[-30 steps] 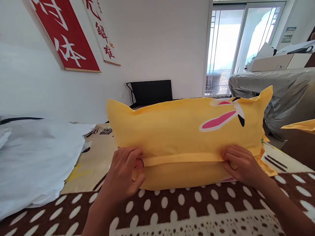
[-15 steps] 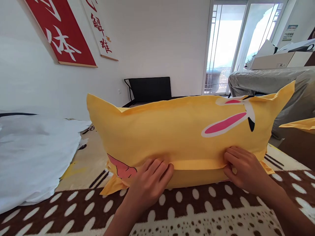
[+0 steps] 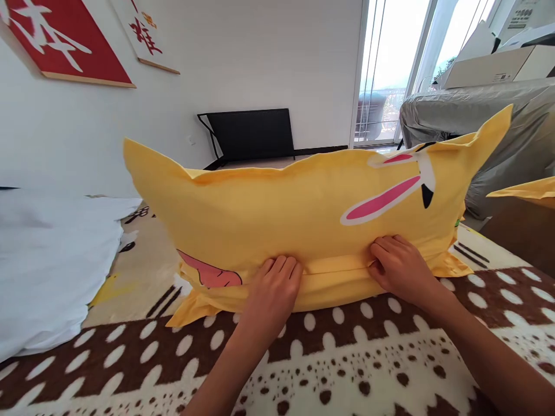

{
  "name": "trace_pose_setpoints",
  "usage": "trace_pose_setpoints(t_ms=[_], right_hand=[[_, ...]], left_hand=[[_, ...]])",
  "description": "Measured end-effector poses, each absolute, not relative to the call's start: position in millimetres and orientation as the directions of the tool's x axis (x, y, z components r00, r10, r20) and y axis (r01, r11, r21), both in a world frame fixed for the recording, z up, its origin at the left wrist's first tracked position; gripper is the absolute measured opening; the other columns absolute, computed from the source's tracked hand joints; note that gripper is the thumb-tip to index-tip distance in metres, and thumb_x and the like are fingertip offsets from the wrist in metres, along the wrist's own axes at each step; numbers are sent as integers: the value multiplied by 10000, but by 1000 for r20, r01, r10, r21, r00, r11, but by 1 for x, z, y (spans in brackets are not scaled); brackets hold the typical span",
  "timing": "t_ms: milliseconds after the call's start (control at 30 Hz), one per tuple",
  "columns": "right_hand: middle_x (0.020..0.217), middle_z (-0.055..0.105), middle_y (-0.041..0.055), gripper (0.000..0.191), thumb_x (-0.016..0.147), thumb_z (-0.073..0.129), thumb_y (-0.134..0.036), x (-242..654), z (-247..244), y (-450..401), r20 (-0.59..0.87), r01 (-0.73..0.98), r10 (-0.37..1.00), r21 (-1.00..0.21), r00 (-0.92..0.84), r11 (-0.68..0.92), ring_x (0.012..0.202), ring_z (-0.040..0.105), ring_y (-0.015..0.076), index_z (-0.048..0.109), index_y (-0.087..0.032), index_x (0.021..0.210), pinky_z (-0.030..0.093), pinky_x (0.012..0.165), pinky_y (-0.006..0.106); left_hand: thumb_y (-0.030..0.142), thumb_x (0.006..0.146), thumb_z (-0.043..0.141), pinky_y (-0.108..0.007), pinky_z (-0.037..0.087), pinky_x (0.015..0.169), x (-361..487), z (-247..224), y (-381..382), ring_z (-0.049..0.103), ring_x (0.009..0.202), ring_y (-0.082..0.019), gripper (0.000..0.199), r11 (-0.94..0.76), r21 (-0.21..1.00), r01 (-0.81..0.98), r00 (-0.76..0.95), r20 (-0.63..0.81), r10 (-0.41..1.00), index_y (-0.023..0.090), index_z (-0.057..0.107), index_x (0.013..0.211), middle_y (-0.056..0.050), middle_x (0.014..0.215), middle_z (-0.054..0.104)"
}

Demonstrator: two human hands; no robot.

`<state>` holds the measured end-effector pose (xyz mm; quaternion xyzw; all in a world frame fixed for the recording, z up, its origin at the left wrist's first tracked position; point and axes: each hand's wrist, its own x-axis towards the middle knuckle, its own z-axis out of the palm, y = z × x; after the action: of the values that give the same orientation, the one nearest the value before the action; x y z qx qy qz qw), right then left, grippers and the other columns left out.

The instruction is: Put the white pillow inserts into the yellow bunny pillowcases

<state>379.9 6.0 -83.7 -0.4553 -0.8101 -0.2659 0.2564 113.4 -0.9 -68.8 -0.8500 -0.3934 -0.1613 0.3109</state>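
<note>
A plump yellow pillow (image 3: 260,214) with pink and white cartoon prints stands on its long side in front of me. Along its near face runs the hem of the pillowcase opening (image 3: 333,264). My left hand (image 3: 275,289) is closed on this hem left of the middle, fingers curled over the cloth. To the right, my right hand (image 3: 399,266) pinches the same hem, its thumb tucked under. Between the hands the hem is drawn fairly straight. The pillow's bottom rests on the patterned blanket (image 3: 312,370); its upper corners stick up as empty points of cloth.
White cloth (image 3: 43,271) lies at the left. Another yellow cloth corner (image 3: 524,190) juts in from the right edge. Behind are a black folded frame (image 3: 251,136), a grey plastic-covered piece of furniture (image 3: 455,110) bearing a cardboard box (image 3: 485,69), and a glass door (image 3: 385,63).
My view has tipped down and shifted slightly right. Both hands keep their grip on the hem, and the flap below it now looks more puckered and tilted toward me.
</note>
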Motion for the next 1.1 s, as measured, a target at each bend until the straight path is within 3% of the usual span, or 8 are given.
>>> trace_pose_setpoints(t_ms=[167, 333, 467, 600, 767, 900, 1000, 1100], right_hand=[[614, 508, 24, 157, 709, 482, -72, 382, -88, 15, 706, 860, 567, 116, -424, 497, 609, 408, 153, 474, -181, 597, 318, 655, 283], [694, 594, 32, 188, 875, 473, -225, 395, -66, 4, 604, 854, 707, -81, -368, 514, 664, 499, 152, 555, -174, 714, 348, 649, 259], [626, 618, 30, 399, 924, 387, -446, 429, -51, 1, 514, 959, 857, -225, -35, 175, 571, 527, 155, 600, -195, 699, 295, 530, 260], [613, 636, 68, 561, 842, 379, -646, 467, -49, 9, 282, 924, 925, -353, 255, -147, 518, 540, 174, 582, -196, 576, 277, 473, 272], [533, 619, 73, 649, 772, 361, -767, 485, -56, 20, 17, 828, 952, -498, 306, -257, 460, 554, 172, 527, -192, 521, 352, 505, 293], [482, 602, 73, 679, 770, 341, -784, 481, -59, 22, -66, 783, 958, -562, 280, -268, 429, 553, 162, 510, -183, 503, 382, 512, 290], [436, 564, 48, 631, 770, 438, -732, 469, -63, 24, -66, 621, 988, -772, 138, -138, 403, 510, 129, 527, -170, 497, 378, 481, 262], [396, 498, -14, 521, 735, 579, -651, 449, -72, 31, -7, 150, 998, -989, 55, -16, 367, 416, 82, 571, -157, 569, 307, 407, 218]], left_hand=[[-20, 761, 440, -349, 427, 706, 112, -71, 5, 495, 749, -222, 202, -510, -392, 766, 641, 515, 568, 152, 543, 779, -53, 767, 541], [-51, 755, 409, -329, 425, 718, 102, -68, 3, 484, 737, -199, 251, -561, -332, 758, 628, 605, 489, 145, 549, 824, -45, 769, 544], [-61, 748, 405, -320, 424, 716, 95, -65, 5, 491, 749, -200, 270, -575, -318, 754, 618, 640, 456, 148, 548, 842, -48, 783, 557], [-84, 728, 395, -312, 427, 719, 94, -64, 6, 489, 747, -194, 296, -568, -322, 757, 610, 659, 439, 144, 546, 841, -47, 776, 556], [-53, 770, 376, -326, 432, 732, 95, -63, 7, 498, 751, -200, 292, -549, -381, 744, 628, 679, 380, 144, 566, 871, -61, 794, 575], [-32, 795, 387, -352, 432, 754, 95, -64, 11, 509, 763, -215, 276, -504, -482, 716, 669, 678, 303, 102, 588, 927, -80, 803, 590], [-35, 785, 389, -357, 435, 762, 93, -66, 14, 519, 778, -222, 282, -491, -477, 729, 659, 684, 313, 98, 593, 929, -90, 815, 596], [-46, 766, 400, -355, 441, 769, 89, -67, 16, 525, 783, -219, 291, -499, -448, 742, 641, 693, 331, 105, 589, 927, -88, 827, 600]])
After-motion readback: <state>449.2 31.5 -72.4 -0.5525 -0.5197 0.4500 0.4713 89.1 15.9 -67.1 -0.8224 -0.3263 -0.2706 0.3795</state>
